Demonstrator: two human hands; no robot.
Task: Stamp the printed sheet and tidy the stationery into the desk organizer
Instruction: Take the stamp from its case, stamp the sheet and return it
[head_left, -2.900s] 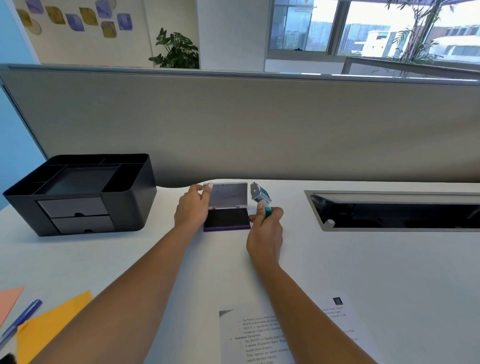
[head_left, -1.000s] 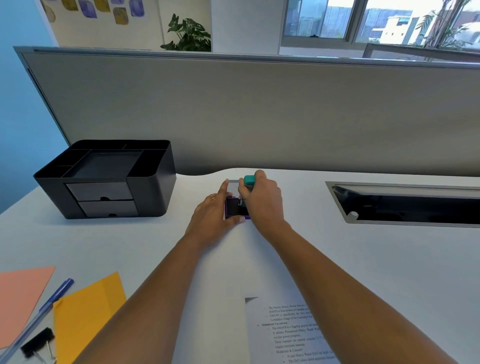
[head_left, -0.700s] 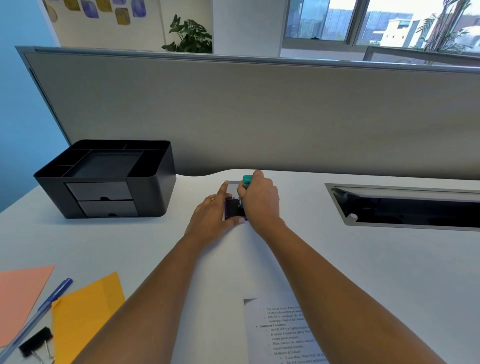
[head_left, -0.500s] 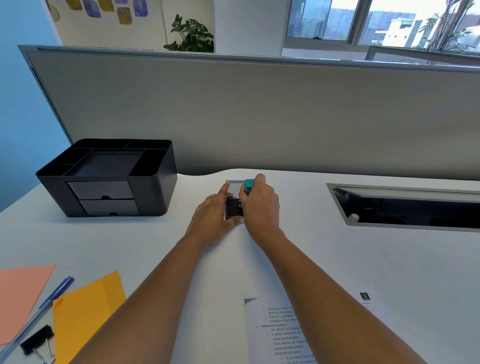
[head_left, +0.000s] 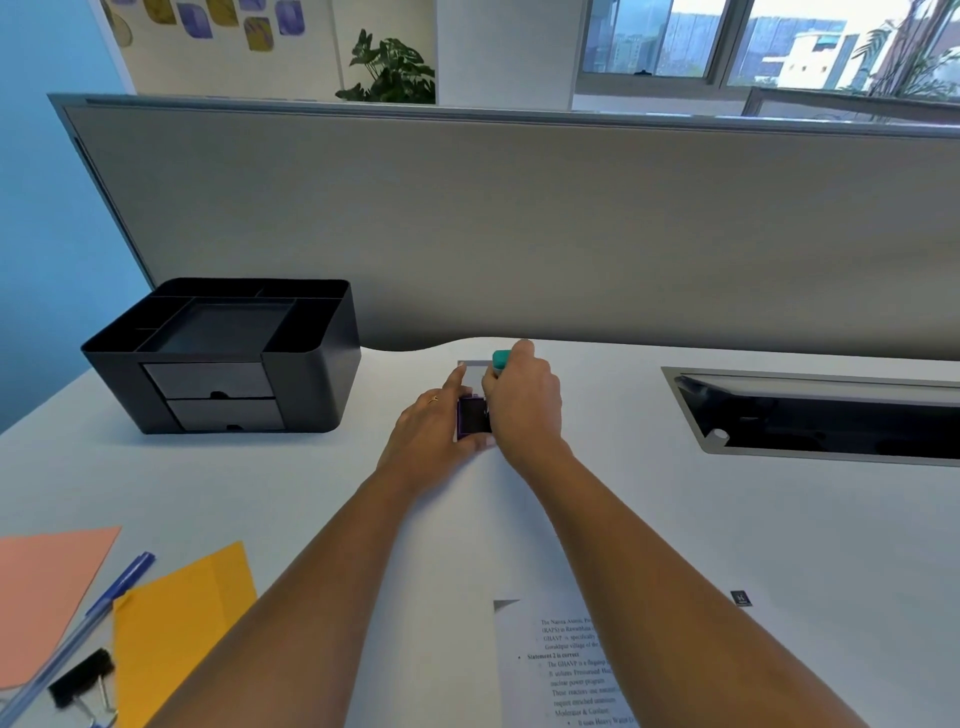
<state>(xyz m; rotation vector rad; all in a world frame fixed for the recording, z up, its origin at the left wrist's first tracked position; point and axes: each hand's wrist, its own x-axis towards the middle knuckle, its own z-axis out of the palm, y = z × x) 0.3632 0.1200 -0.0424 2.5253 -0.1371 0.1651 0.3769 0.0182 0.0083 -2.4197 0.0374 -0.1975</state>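
A purple ink pad (head_left: 471, 420) lies open on the white desk, its grey lid (head_left: 474, 370) tilted up behind it. My left hand (head_left: 432, 432) holds the pad's left side and front edge. My right hand (head_left: 523, 399) grips a stamp with a teal handle (head_left: 501, 357) and presses it down on the pad; the stamp's face is hidden by my fingers. The printed sheet (head_left: 566, 665) lies near me, partly under my right forearm. The black desk organizer (head_left: 223, 358) with two drawers stands at the left.
At the near left lie a salmon paper (head_left: 47, 587), an orange paper (head_left: 176, 623), a blue pen (head_left: 98, 608) and a black binder clip (head_left: 83, 680). A cable slot (head_left: 821, 415) is sunk in the desk at the right. A grey partition (head_left: 519, 228) closes the back.
My right hand brought the stamp from beside the pad down onto the ink. My left hand shifted from the lid to the pad's body. In the last second the hands have barely moved.
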